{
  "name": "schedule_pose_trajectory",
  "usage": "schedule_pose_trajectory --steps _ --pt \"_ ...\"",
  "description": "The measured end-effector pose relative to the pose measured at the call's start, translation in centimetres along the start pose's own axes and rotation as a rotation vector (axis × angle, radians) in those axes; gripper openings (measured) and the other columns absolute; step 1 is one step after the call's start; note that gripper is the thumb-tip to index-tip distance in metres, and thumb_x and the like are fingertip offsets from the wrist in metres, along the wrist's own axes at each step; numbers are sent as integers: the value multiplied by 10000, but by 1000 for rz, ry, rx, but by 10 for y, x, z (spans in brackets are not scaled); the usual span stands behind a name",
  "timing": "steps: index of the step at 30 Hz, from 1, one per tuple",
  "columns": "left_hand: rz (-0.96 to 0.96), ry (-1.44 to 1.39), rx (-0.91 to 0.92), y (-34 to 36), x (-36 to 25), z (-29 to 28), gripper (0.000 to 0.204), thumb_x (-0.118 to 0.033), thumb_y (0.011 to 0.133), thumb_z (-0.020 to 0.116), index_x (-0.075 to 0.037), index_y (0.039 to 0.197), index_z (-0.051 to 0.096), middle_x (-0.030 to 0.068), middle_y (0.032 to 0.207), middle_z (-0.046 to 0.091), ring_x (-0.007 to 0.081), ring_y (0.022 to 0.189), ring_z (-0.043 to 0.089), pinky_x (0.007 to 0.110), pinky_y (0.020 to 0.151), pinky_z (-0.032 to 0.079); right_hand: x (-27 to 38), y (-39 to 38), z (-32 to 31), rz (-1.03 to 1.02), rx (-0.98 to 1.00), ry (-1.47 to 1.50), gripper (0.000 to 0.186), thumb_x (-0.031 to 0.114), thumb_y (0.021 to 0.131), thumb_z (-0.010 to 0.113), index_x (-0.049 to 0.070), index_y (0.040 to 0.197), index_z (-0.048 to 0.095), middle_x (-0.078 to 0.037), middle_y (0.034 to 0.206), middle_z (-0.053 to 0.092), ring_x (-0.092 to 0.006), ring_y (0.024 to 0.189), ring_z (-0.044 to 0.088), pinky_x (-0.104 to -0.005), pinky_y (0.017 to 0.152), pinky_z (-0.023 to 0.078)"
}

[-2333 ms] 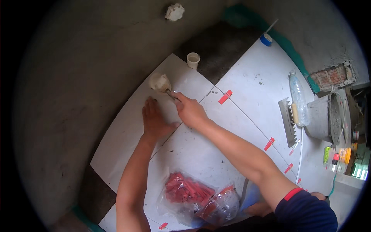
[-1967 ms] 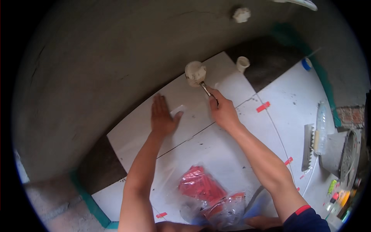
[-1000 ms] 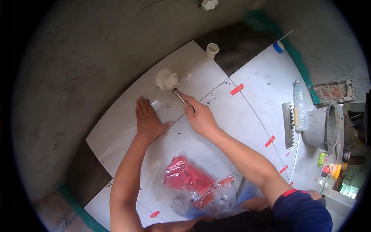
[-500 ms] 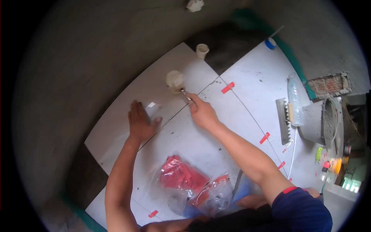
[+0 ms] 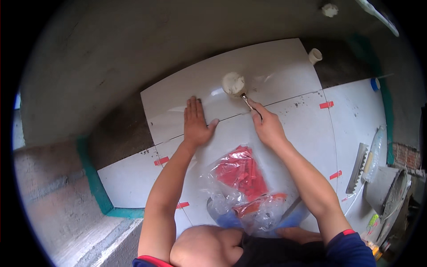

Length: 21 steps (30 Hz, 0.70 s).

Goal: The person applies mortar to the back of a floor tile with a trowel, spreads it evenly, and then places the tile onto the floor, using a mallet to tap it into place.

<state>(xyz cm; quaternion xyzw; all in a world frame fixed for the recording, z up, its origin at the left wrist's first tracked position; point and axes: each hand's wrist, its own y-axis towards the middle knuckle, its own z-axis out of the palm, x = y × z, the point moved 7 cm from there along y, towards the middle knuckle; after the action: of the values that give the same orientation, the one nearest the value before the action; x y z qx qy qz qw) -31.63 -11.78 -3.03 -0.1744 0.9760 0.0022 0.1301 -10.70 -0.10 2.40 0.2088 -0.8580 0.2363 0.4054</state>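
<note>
My right hand (image 5: 269, 127) is wrapped round the handle of a mallet (image 5: 234, 84) with a round, whitish head. The mallet head is over the far white tile (image 5: 202, 84), close to the wall; I cannot tell if it touches. On the same tile my left hand (image 5: 197, 123) lies flat, fingers stretched out and thumb apart, near the joint with the nearer tile (image 5: 231, 133). A clear plastic bag of red wedges (image 5: 244, 173) rests on the tiles between my forearms. Red levelling wedges (image 5: 326, 105) stick up along the joints.
A notched trowel (image 5: 357, 169), a plastic bottle (image 5: 377, 149) and a grey bucket (image 5: 386, 189) stand at the right. A white cup (image 5: 315, 56) is by the far tile's right corner, and a blue roll (image 5: 375, 84) lies further right. A bare wall (image 5: 133, 49) rises behind.
The view has turned, so the far tile now runs more nearly across the picture. My left hand stays flat on the tile, and my right hand still grips the mallet.
</note>
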Motion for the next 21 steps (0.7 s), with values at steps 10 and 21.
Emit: schedule_pose_trajectory --steps 10,21 --pt "-56 -132 25 -83 -15 4 713 -276 897 587 123 1420 312 293 1527 245 444 1423 231 489 1168 211 7 -5 20 -12 72 -52 359 211 973 474 202 1328 531 -230 1035 658 -441 968 608 -500 824 491" --pt "-204 -47 -48 -95 -8 4 882 -422 862 638 149 1428 276 317 1534 207 452 1439 191 509 1168 176 60 -11 62 -218 99 7 371 193 972 487 200 1340 528 -230 979 661 -432 939 614 -489 788 497"
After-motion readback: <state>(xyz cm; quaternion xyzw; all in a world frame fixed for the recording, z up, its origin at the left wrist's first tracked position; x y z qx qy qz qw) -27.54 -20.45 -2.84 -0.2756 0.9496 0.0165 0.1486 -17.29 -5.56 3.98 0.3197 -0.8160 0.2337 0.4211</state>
